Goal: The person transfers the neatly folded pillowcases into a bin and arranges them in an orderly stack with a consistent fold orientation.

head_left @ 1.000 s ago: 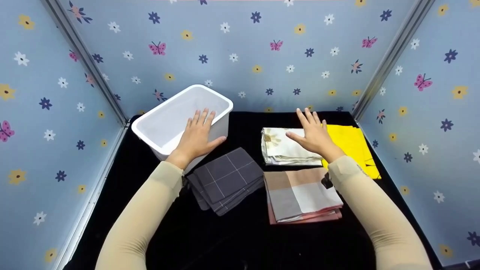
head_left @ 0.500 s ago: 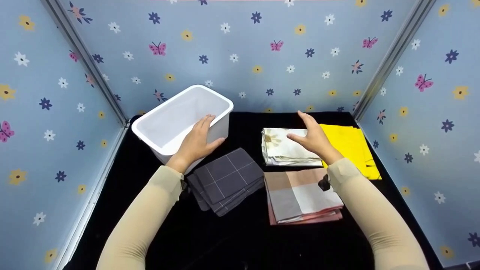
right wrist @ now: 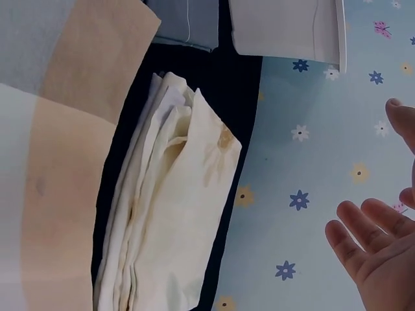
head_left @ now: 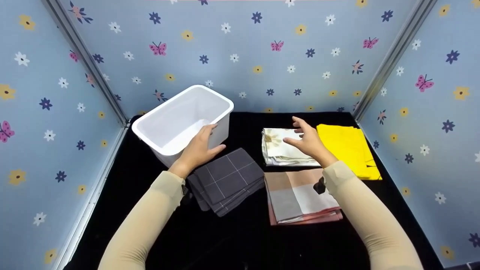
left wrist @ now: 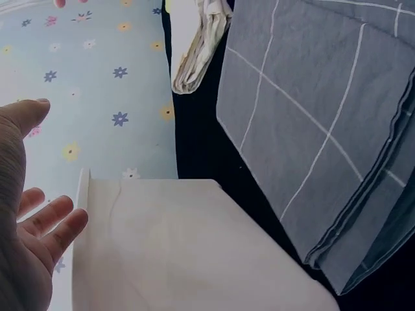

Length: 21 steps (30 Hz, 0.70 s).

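Observation:
My left hand (head_left: 197, 150) is at the right side of a white plastic bin (head_left: 165, 152), thumb spread and fingers loosely bent. It holds nothing, and I cannot tell whether it touches the rim. Just to its right lies a folded dark grey cloth (head_left: 227, 174) with thin white lines. Over a folded white floral cloth (head_left: 279, 144) hovers my right hand (head_left: 310, 142), its thumb and fingers apart and holding nothing. The right wrist view shows this floral cloth (right wrist: 188, 214) below, clear of the fingers (right wrist: 347, 240).
A folded checked cloth (head_left: 296, 195) in peach, grey and white lies nearest on the right. The folded yellow cloth (head_left: 343, 150) is at the far right. Everything stands on a black-covered table (head_left: 232, 243), with flower-patterned walls (head_left: 240, 45) at the back and sides.
Both hands have turned from flat, spread fingers to a sideways pose with fingers bent. The right hand has moved slightly left and nearer. The bin and cloths have stayed in place.

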Each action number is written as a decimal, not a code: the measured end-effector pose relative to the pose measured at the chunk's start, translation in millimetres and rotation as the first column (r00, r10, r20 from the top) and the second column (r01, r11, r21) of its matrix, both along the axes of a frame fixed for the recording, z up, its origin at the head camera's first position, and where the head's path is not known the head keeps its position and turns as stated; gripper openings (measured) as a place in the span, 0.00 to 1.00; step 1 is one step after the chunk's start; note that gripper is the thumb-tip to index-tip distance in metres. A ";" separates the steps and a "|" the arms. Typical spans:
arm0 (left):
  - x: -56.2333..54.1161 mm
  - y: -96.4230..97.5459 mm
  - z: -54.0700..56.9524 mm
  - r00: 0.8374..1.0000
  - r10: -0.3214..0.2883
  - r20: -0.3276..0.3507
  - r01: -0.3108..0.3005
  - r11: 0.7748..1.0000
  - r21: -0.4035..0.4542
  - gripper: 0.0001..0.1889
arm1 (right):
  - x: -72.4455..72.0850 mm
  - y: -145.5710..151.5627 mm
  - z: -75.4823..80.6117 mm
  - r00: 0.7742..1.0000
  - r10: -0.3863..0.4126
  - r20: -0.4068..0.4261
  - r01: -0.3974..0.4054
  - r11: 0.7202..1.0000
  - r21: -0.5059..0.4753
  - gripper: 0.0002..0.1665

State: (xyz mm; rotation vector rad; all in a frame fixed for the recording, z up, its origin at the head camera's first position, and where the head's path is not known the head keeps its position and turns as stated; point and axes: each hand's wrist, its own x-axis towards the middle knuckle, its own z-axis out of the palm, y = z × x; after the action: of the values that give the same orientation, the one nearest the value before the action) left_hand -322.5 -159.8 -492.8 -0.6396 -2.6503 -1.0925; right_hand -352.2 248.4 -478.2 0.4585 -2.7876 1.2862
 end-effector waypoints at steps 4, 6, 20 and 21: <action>3.4 0.5 -6.4 0.999 -0.020 0.026 0.021 1.000 -0.001 0.42 | 1.1 -4.6 -4.9 1.000 0.005 -0.009 -0.005 1.000 -0.006 0.54; 2.7 -0.1 -12.4 0.999 -0.032 0.022 0.032 0.999 0.003 0.42 | 1.1 -6.4 -7.9 1.000 0.010 -0.012 -0.010 1.000 -0.013 0.53; -15.2 -5.8 -68.1 0.998 -0.048 0.043 0.047 0.999 0.022 0.44 | 6.3 -20.4 -22.6 0.999 0.049 0.021 -0.048 0.996 -0.076 0.53; -15.8 -5.9 -70.6 0.998 -0.047 0.048 0.046 0.999 0.020 0.44 | 6.6 -21.5 -23.8 0.998 0.052 0.021 -0.050 0.996 -0.079 0.53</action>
State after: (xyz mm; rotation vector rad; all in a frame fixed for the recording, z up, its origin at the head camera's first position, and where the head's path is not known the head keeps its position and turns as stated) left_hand -338.3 -165.8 -563.4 -0.6824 -2.6752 -1.1589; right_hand -345.6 227.0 -502.0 0.5171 -2.7489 1.4146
